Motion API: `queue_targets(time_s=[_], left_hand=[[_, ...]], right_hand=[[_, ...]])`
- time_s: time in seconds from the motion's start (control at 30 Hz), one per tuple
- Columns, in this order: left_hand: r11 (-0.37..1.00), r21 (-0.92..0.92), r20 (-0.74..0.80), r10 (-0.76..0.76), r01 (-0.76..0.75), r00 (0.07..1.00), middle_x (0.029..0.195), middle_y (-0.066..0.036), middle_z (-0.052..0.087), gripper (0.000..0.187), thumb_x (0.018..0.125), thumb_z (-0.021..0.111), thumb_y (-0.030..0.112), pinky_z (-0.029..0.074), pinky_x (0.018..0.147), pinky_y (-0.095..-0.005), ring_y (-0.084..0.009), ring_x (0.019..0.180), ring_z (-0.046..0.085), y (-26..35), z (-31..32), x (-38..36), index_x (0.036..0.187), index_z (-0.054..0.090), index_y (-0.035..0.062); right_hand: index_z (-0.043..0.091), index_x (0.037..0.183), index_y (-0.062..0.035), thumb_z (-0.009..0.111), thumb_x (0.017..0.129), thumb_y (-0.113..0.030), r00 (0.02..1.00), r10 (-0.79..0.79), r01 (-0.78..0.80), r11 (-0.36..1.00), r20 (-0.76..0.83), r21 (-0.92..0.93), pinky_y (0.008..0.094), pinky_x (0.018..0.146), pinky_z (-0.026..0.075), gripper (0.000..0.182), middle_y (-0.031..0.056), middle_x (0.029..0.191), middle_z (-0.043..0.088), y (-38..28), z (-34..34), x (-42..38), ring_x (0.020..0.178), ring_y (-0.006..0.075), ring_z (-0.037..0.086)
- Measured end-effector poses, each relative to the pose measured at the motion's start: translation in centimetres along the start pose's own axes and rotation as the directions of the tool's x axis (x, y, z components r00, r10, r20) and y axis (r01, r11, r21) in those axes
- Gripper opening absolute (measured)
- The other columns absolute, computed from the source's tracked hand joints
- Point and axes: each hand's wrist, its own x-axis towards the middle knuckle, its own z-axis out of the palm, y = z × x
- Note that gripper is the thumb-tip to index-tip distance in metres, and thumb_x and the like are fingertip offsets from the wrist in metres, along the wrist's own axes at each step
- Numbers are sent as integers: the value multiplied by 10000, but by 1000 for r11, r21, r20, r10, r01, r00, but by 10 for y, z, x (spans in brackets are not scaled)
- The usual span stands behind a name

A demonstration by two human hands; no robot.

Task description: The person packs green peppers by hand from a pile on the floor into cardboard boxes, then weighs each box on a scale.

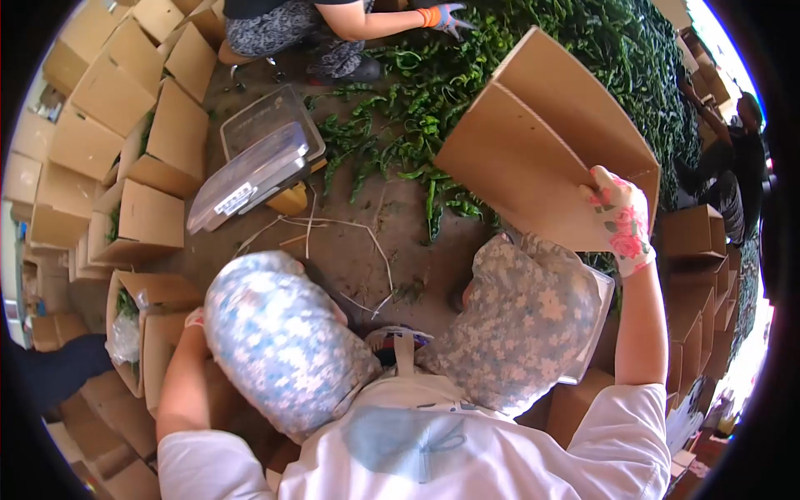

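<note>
My right hand (618, 218), in a white glove with pink flowers, grips the edge of an open cardboard box (508, 162), which is tilted up over my right knee. The thumb lies on the near face of the box. Low beside my left knee is my left hand (196, 318), its fingers mostly hidden by the knee. It is next to a cardboard box (162, 350) on that side. A large heap of long green peppers (433, 100) covers the floor beyond the held box.
A scale (254, 179) with a metal platform stands ahead to the left, beside a clear plastic lid (279, 125). White straps (367, 233) lie on the floor. Stacked boxes (108, 92) line both sides. A co-worker's gloved hand (446, 18) touches the peppers; another person (733, 167) is at right.
</note>
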Motion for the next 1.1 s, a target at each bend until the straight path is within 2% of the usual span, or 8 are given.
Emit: queue_targets(time_s=[0.2, 0.27, 0.5, 0.63, 0.8, 0.9, 1.0, 1.1], left_hand=[[180, -922, -151, 648, -343, 746, 1106, -82, 622, 306, 966, 513, 216, 465, 888, -279, -153, 994, 578, 91, -126, -52, 1188, 558, 10], [608, -687, 95, 618, -398, 780, 1300, -94, 521, 382, 980, 480, 215, 424, 975, -294, -195, 1173, 517, 107, -121, -54, 1303, 467, 12], [739, -184, -113, 639, -648, 761, 1514, -252, 140, 648, 907, 500, 191, 169, 1148, -394, -368, 1415, 142, 225, -128, 8, 1460, 198, 36], [987, -7, -850, 79, -161, 521, 1491, -149, 250, 581, 853, 480, 90, 268, 1096, -455, -369, 1354, 263, 279, -118, 161, 1412, 324, 97], [970, -166, -771, -240, 178, 590, 1405, -119, 371, 516, 843, 553, 200, 348, 1033, -416, -325, 1303, 353, 276, -126, 223, 1341, 422, 187], [948, -158, -672, -308, 276, 673, 1175, -124, 474, 403, 823, 590, 215, 456, 881, -423, -311, 1109, 493, 264, -127, 252, 1217, 507, 222], [968, -26, -684, -198, 248, 702, 1173, -125, 475, 311, 874, 524, 194, 460, 879, -410, -319, 1080, 513, 260, -132, 246, 1185, 537, 204], [961, 104, -663, -125, 257, 738, 1176, -113, 499, 267, 912, 466, 185, 469, 861, -405, -297, 1077, 532, 251, -126, 257, 1159, 568, 193]], right_hand=[[410, 753, -54, 538, 725, 15, 969, 245, -245, 969, -13, -6, 339, 536, 402, 148, 117, 633, 471, 33, -10, -45, 576, 293, 494], [418, 761, -47, 546, 718, 27, 925, 380, -380, 925, -25, -5, 303, 539, 396, 154, 107, 637, 460, 50, -6, -74, 563, 282, 446], [508, 867, -30, 513, 849, 37, 545, 837, -805, 509, 43, 306, 195, 593, 359, 70, 13, 679, 475, 83, -19, -196, 637, 94, 381], [539, 1048, 3, 512, 887, 34, 489, 869, -806, 414, 80, 423, 172, 711, 380, 167, -16, 822, 538, 68, -43, -232, 766, 70, 467], [521, 1068, 0, 503, 905, 21, 341, 933, -801, 353, -115, 484, 178, 700, 406, 166, -15, 816, 529, 41, -53, -252, 734, 77, 476], [534, 1189, -15, 591, 896, -47, 228, 913, -966, 170, 338, 193, 254, 773, 502, 301, 44, 935, 631, 71, -64, -279, 805, 120, 602], [541, 1183, -64, 552, 918, -80, 580, 803, -814, 572, -134, -101, 197, 704, 472, 266, 29, 1014, 595, 97, -55, -265, 809, 78, 559], [556, 1105, -52, 533, 890, -92, 765, 605, -589, 796, -221, 143, 243, 659, 486, 220, 43, 939, 584, 67, 3, -122, 757, 128, 569]])
